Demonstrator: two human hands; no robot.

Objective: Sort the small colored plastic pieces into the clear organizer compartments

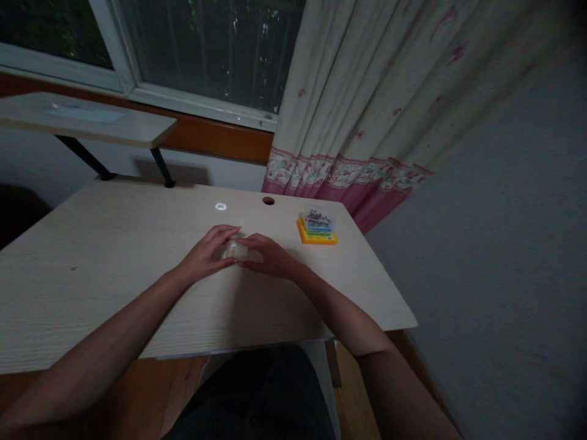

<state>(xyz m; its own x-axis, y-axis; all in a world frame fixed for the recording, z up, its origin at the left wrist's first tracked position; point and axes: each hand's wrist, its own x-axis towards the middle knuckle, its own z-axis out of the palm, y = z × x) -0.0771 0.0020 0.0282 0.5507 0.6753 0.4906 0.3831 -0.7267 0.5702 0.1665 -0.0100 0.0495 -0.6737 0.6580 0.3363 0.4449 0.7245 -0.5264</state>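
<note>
A small see-through container (pixel 236 249) with a yellowish mark on its side sits between my two hands over the middle of the desk. My left hand (pixel 211 252) curves round its left side, thumb near the bottom and fingers above. From the right, my right hand (pixel 267 253) closes on it, with the fingers reaching across its top edge. The fingers hide part of the container, and its contents are too small to make out.
To the right lies a yellow box (pixel 316 238) with a clear case (pixel 318 219) of small dark pieces on top. A bright white ring (pixel 221 206) and a cable hole (pixel 268 201) show near the desk's back. A raised shelf (pixel 137 131) stands at the back left, a curtain (pixel 348 122) behind.
</note>
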